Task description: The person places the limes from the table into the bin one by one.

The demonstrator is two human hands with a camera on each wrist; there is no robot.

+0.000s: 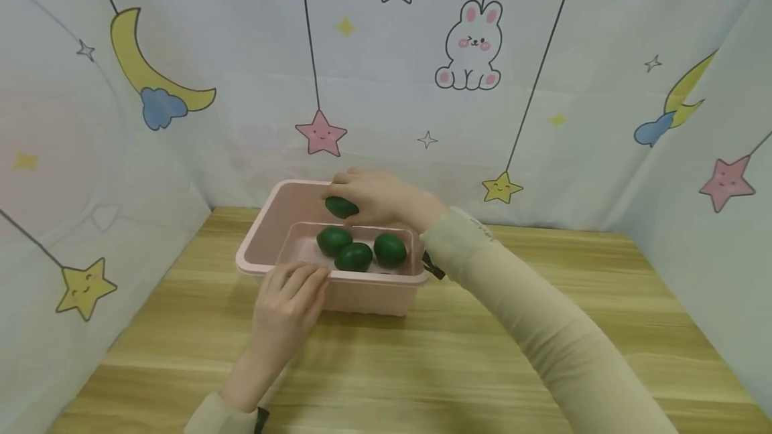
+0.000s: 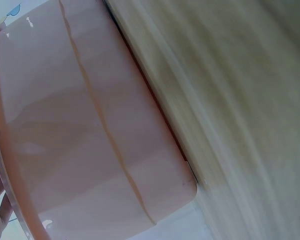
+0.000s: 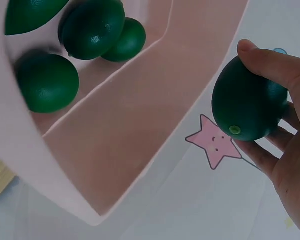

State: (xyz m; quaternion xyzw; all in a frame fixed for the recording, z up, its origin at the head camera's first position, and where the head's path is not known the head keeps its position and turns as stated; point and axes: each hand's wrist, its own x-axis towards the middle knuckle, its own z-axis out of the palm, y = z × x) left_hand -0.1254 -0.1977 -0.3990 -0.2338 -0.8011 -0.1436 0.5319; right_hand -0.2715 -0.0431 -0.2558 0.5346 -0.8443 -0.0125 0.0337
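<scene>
My right hand [image 1: 382, 198] pinches a dark green avocado [image 3: 247, 102] between thumb and fingers, above the back rim of a pink plastic bin [image 1: 362, 297]. A pale green stem spot shows on its end in the right wrist view. Several more avocados lie on the bin's floor, among them one at the right [image 1: 390, 250] and two touching in the middle. At the bin's near side, my left hand [image 1: 288, 307] holds the front rim, its fingers hooked over the edge. The left wrist view mostly shows the bin's outer wall [image 2: 65, 125], with those fingers at the left edge.
The bin stands on a wood-grain table [image 1: 512, 353], toward its back. White cloth [image 1: 398, 112] printed with stars, moons and a rabbit hangs behind and on both sides. My right forearm in its pale sleeve [image 1: 543, 327] reaches across the table's right half.
</scene>
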